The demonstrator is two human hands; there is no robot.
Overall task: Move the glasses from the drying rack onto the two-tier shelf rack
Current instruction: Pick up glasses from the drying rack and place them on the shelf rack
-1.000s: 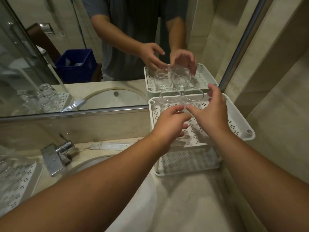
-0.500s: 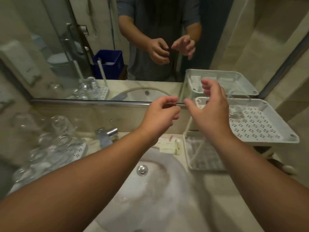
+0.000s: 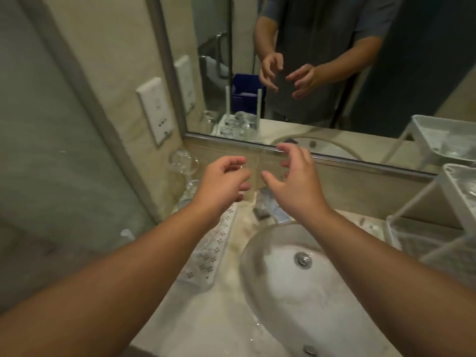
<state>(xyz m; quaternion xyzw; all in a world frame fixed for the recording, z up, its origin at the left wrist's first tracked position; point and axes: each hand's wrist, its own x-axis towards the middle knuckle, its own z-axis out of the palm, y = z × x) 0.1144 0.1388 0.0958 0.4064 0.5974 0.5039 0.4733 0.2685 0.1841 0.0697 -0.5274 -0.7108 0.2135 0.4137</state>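
At the far left a glass partition (image 3: pixel 51 150) and a wall with a socket plate (image 3: pixel 155 109) close off that end, which is probably why the drying rack (image 3: pixel 213 243) sits tucked hard into the corner of the desk (image 3: pixel 206 313), its perforated tray running along the sink's left rim where drips can fall through the holes. The glasses (image 3: pixel 183 162) I am after stand on it near the wall, clear and blurred, so I cannot count them; the mirror (image 3: pixel 322 60) repeats a few behind. My left hand (image 3: pixel 221 186) hangs above the rack's far end, fingers loosely curled with a gap to the thumb, holding nothing; I judge it is shaped that way to close round a tumbler's side. My right hand (image 3: pixel 296 184) is just beside it, spread wider, fingers splayed and thumb pointing left, also empty, and it seems ready for a second glass so I can carry one in each. Below it the faucet (image 3: pixel 268 207) pokes out over the sink (image 3: pixel 304 274), which lies between rack and shelf, so every glass has to travel across the basin. At the right edge stands the two-tier shelf rack (image 3: pixel 458 186), white and perforated, raised on thin legs; something glassy glints on its upper tier, though motion blur keeps me from saying what.
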